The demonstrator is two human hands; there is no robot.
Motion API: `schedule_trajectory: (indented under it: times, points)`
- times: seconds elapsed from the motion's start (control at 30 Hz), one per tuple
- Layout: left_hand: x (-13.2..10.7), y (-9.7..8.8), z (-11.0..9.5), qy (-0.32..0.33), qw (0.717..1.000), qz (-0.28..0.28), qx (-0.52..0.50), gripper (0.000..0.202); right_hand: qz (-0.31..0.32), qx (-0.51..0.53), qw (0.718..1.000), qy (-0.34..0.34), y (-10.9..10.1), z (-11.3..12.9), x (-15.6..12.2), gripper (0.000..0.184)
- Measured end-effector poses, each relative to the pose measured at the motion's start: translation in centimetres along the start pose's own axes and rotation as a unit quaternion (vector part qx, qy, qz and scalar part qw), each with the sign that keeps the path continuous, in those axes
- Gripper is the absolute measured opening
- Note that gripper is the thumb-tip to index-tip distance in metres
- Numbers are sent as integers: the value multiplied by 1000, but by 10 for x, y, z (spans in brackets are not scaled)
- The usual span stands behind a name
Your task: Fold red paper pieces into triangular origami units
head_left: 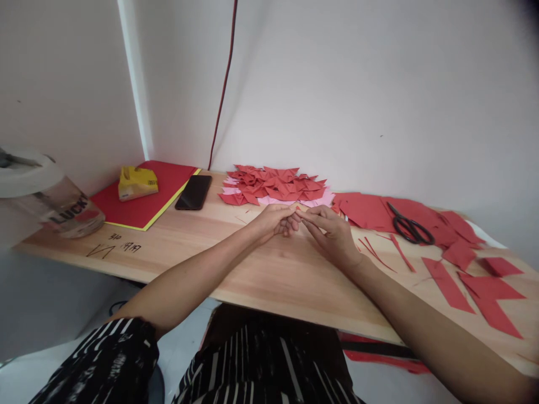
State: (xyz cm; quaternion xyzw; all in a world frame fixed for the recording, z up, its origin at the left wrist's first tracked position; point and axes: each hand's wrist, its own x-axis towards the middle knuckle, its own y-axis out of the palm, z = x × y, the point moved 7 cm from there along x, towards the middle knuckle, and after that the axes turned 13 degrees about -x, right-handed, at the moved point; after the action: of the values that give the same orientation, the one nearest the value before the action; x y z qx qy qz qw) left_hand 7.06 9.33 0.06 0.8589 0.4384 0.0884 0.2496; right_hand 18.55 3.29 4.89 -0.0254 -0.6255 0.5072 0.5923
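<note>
Over the middle of the wooden table, my left hand (278,220) and my right hand (332,229) meet at the fingertips. Between them shows a small bit of red paper (298,208), mostly covered by the fingers. Both hands are closed in a pinch on it. Just beyond the fingers lies a pile of folded red paper pieces (273,184), with pink paper pieces (273,200) under its edge. To the right of my right hand are flat red paper sheets (362,210), with black-handled scissors (410,226) resting on them.
Thin red paper strips (374,255) and cut red pieces (448,283) spread over the right side of the table (269,286). At left are a phone (193,192), a yellow packet (138,183) on a red sheet (164,179), and a clear bottle (63,207). A cord (223,90) hangs behind.
</note>
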Motion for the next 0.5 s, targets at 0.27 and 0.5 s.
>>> schedule_trajectory:
  times: [0.27,0.5]
  points:
    - [3,-5,-3,54,996,-36,55,22,16,49,997,60,3,-6,-1,26]
    - [-4,-1,-19,163,972,-31,168,25,15,136,965,225,11,-33,-7,27]
